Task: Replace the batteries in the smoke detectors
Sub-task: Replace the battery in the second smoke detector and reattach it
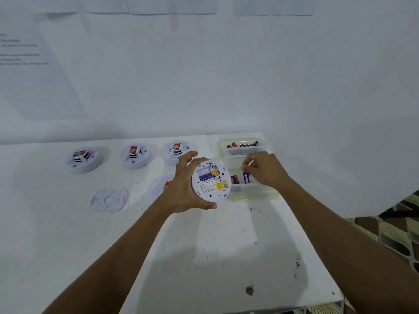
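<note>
My left hand grips a round white smoke detector, its back turned up, with the open battery bay showing one blue battery inside. My right hand pinches a blue battery upright over the near clear plastic box, which also holds red-and-black batteries. A second clear box behind it holds more batteries. Three other detectors sit in a row at the back. A fourth detector is partly hidden behind my left hand.
A white mounting plate lies flat on the white table to the left. A white wall with taped paper sheets rises right behind the table. The table's right edge drops to a patterned floor.
</note>
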